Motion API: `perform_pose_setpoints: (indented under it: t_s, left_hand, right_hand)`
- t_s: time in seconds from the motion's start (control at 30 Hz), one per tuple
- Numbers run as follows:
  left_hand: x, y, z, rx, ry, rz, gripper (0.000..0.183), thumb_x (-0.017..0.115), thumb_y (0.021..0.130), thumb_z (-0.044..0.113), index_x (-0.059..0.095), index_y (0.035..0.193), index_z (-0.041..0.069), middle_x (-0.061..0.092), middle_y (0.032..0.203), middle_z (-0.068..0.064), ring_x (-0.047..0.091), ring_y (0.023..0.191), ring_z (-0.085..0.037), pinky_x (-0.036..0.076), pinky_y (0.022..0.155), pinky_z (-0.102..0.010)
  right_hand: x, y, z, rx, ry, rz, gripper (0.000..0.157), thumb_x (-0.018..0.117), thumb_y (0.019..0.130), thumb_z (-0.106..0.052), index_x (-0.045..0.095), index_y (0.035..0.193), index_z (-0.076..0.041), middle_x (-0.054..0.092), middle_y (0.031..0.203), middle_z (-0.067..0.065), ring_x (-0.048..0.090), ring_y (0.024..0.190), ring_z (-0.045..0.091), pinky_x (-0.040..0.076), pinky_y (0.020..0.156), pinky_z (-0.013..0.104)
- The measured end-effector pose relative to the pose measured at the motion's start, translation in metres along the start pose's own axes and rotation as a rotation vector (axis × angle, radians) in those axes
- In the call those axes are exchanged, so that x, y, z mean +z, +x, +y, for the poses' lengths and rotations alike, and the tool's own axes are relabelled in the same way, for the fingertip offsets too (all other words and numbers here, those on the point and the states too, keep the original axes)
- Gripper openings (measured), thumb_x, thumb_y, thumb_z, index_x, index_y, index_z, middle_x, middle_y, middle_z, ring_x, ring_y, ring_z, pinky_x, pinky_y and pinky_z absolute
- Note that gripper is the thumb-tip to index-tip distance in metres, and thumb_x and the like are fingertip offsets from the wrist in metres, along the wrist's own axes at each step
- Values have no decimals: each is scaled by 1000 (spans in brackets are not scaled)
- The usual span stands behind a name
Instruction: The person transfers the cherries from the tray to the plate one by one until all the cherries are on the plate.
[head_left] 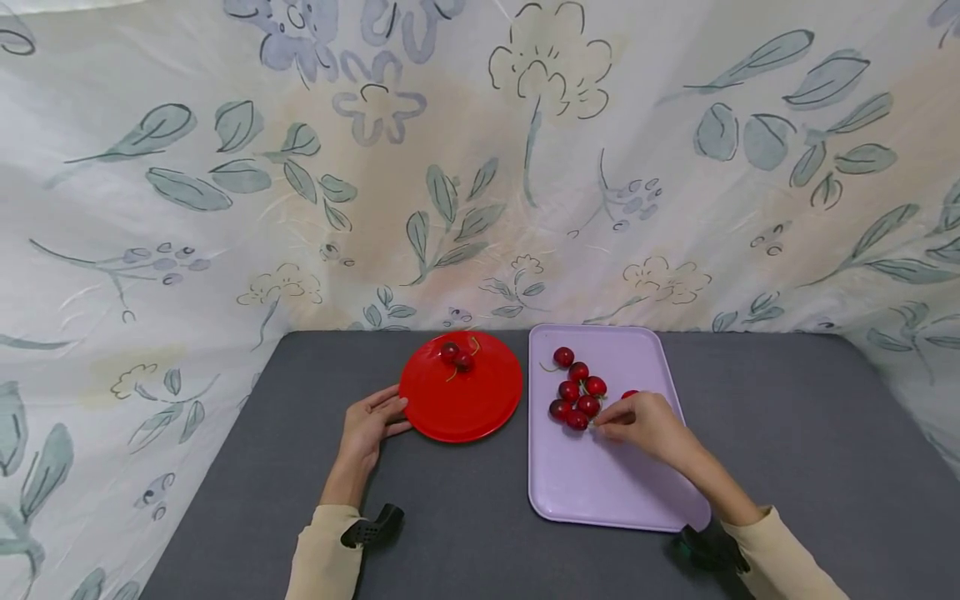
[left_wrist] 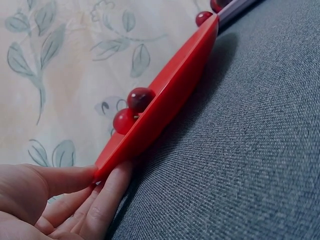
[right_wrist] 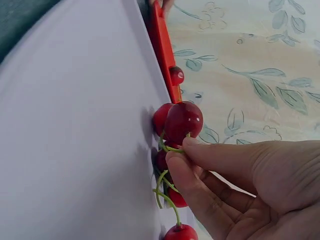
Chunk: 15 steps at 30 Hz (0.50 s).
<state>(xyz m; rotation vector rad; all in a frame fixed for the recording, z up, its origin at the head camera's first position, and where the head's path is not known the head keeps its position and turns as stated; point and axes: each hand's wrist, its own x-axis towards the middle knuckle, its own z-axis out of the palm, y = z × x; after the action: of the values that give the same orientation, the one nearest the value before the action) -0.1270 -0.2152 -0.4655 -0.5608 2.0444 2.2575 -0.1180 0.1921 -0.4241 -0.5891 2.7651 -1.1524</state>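
The right hand (head_left: 648, 425) is reaching in over a lilac tray (head_left: 600, 487), thumb and forefinger pinching the green stem of one dark red cherry (right_wrist: 184, 122). That cherry sits just beyond the fingertips, at the near end of a loose cluster of cherries (head_left: 588, 406) on the left half of the tray; from here I can't tell whether it has left the surface. Another cherry (head_left: 628, 394) peeps out from behind that same hand, towards the far side, mostly hidden by it.

Over to the left, the left hand (head_left: 365, 429) grips the edge of a round red plate (head_left: 461, 412), thumb over the rim and fingers beneath. Two cherries with stems (head_left: 464, 363) lie close together near the plate's far edge, well clear of that hand's fingers. Plate and tray stand side by side, a narrow gap between them, on a dark grey tabletop (head_left: 450, 517). Both arms wear cream sleeves (head_left: 326, 554), with a black device (head_left: 382, 525) at each wrist, and a floral cloth (head_left: 420, 183) hangs behind
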Motion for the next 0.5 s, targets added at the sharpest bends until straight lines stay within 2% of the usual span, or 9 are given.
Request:
perform_pose_setpoints:
  t_s: [0.17,0.27,0.4,0.5]
  left_hand:
    - [1,1,1,-6,-1,-4,42,64,94,2,56,134,-5,65,121,-19,70,80,-12,61,73,-32]
    - [0,2,1,-16,-5,1,41,64,93,1,56,134,-4,65,122,-19,70,80,-12,61,73,-32]
    - [-1,3,1,-16,-6,7,41,64,93,1,56,133,-5,66,120,-19,70,79,-12,61,72,-32]
    - [-1,3,2,-16,3,2,41,64,94,2,56,133,-4,66,119,-18,70,79,-13,61,73,-32]
  right_hand:
    - [-3,4,0,84,58,26,8,78,82,-6,79,89,-3,74,84,6,66,71,11,54,59,20]
    - [-3,7,-1,134,143,40,13,77,84,-8,77,94,1,74,86,10,68,73,15,56,62,22]
    - [-3,12,0,178,252,56,20,75,86,-10,75,100,5,74,87,12,71,75,22,59,66,26]
    - [-1,16,-1,199,284,63,22,76,86,-10,74,101,5,74,86,12,71,74,21,59,66,27]
